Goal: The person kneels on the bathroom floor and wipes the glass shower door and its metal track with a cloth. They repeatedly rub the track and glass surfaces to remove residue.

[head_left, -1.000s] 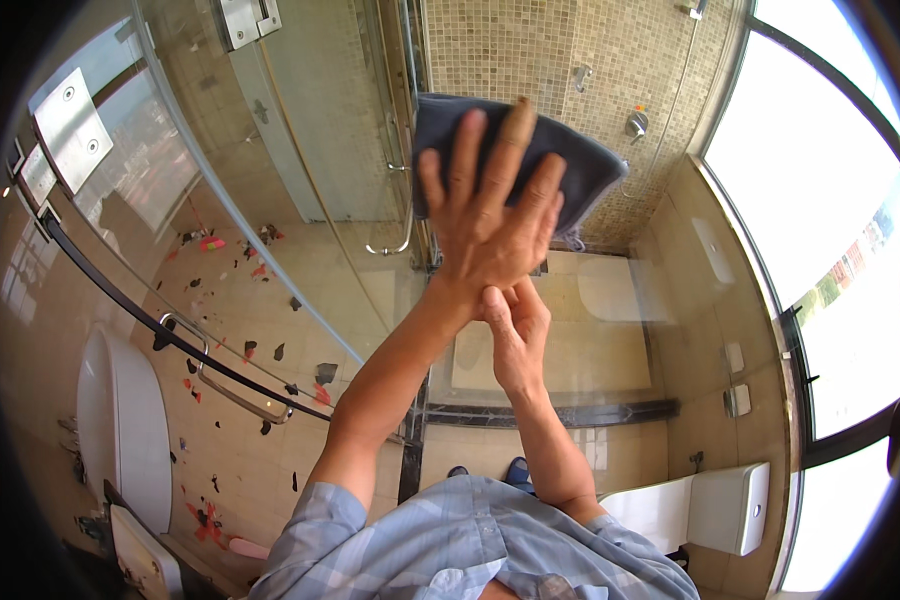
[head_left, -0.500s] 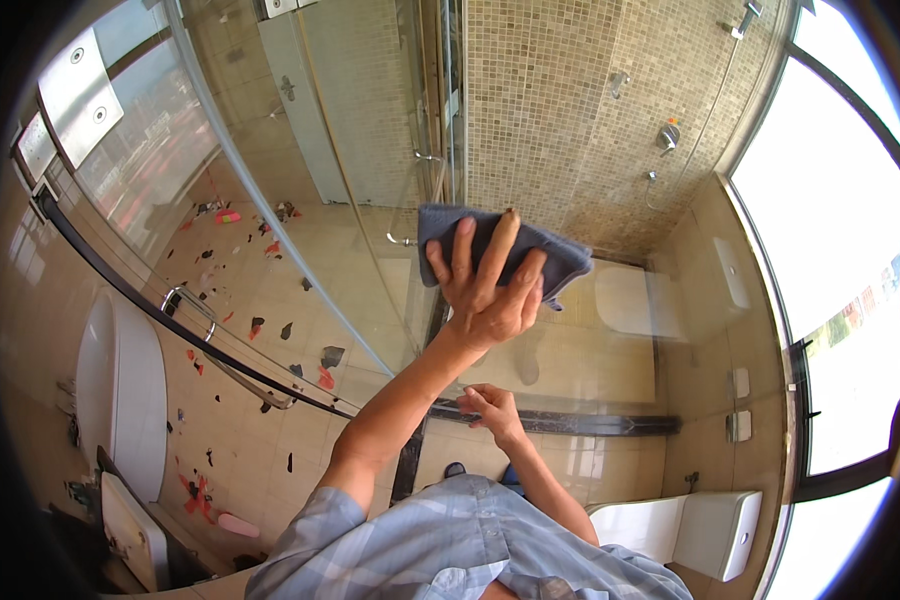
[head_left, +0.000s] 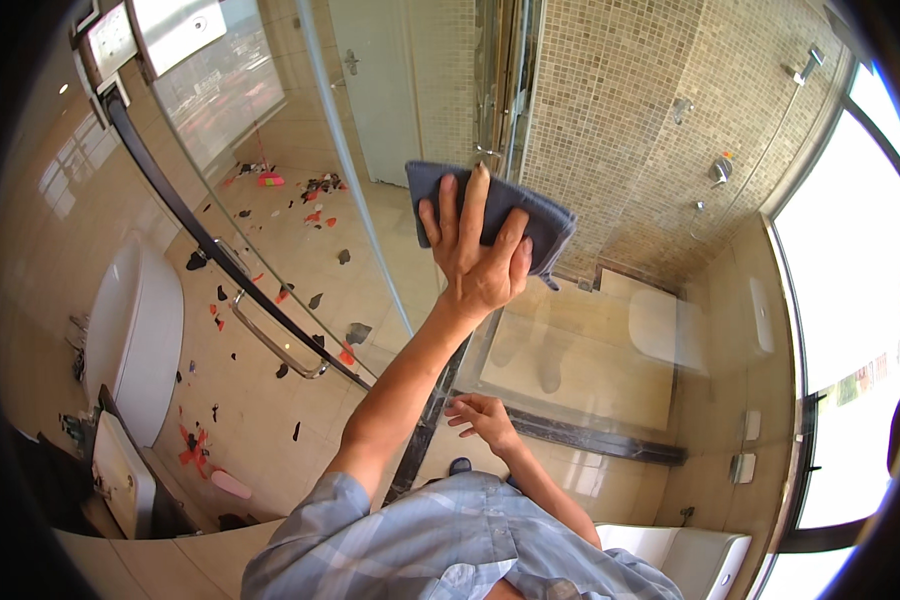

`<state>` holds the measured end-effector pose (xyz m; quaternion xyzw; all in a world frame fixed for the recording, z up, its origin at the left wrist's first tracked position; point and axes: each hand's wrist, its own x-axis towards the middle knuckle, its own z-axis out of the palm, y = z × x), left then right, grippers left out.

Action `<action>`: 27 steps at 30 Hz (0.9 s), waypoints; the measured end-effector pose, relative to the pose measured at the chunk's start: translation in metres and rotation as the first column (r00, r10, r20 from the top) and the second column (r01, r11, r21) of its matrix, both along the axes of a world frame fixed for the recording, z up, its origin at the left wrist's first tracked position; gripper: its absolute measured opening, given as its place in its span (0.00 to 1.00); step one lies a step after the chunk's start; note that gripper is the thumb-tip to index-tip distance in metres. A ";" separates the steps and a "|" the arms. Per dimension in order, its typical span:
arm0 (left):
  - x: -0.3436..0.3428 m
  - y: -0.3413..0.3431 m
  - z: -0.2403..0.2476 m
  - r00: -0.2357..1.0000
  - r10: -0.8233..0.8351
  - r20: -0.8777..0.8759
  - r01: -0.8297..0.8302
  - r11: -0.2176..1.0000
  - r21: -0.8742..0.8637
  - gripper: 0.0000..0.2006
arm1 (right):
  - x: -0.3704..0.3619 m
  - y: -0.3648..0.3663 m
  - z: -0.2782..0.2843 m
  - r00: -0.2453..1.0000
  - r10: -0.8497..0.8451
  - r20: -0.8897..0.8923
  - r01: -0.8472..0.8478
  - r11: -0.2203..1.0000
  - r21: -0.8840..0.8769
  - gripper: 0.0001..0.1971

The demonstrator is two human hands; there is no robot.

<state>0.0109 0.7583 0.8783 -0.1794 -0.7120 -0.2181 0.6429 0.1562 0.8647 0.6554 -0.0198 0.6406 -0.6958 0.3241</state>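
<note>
My left hand (head_left: 477, 245) presses a folded grey-blue cloth (head_left: 545, 222) flat against a clear glass shower panel (head_left: 580, 350). Its fingers are spread over the cloth, and the arm reaches forward and up. Lower down, my right hand (head_left: 485, 420) hovers in front of my body near the dark sill (head_left: 590, 436) at the foot of the glass. That hand is empty, its fingers loosely bent and apart.
To the left, a glass door with a metal handle (head_left: 275, 340) stands beside a white bathtub (head_left: 150, 340). Torn dark and red scraps (head_left: 358, 332) litter the tiled floor. A white toilet (head_left: 705, 560) is at lower right, below a bright window (head_left: 845, 280).
The left hand has slid the cloth left and upward across the glass. My right hand has shifted slightly, its fingers opening a little. The whole view has turned, so the room appears shifted right.
</note>
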 end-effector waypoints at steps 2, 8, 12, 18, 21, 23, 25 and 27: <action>0.002 -0.012 0.045 0.996 0.082 -0.018 -0.084 0.994 -0.074 0.17 | -0.004 -0.008 0.007 1.000 0.006 -0.018 -0.007 0.999 -0.042 0.19; -0.006 -0.035 0.096 0.991 0.057 -0.119 -0.067 0.994 -0.082 0.17 | -0.016 -0.039 0.086 0.992 -0.100 -0.078 0.066 0.931 -0.358 0.18; -0.005 -0.045 0.028 0.996 0.088 -0.017 -0.089 0.996 -0.014 0.18 | -0.026 -0.045 0.144 0.468 -0.399 -0.788 0.259 0.915 -0.310 0.13; -0.009 -0.053 -0.007 0.997 0.080 -0.008 -0.079 0.995 0.052 0.14 | -0.047 -0.047 0.208 -0.202 0.104 -0.974 0.313 0.949 0.036 0.19; -0.009 -0.063 0.044 0.995 0.088 -0.047 -0.087 0.996 0.028 0.12 | -0.064 -0.060 0.214 -0.276 0.307 -0.911 0.356 0.913 0.200 0.20; -0.010 -0.070 0.073 0.984 0.136 -0.113 -0.142 0.989 -0.046 0.17 | -0.063 -0.069 0.227 -0.261 0.249 -0.933 0.298 0.940 0.167 0.19; -0.012 -0.071 0.093 0.985 0.107 -0.136 -0.117 0.991 -0.068 0.16 | -0.058 -0.075 0.239 -0.229 0.210 -0.950 0.257 0.955 0.149 0.18; -0.019 -0.074 0.094 0.978 0.112 -0.178 -0.127 0.989 -0.076 0.16 | -0.060 -0.082 0.236 -0.217 0.200 -0.955 0.239 0.960 0.147 0.18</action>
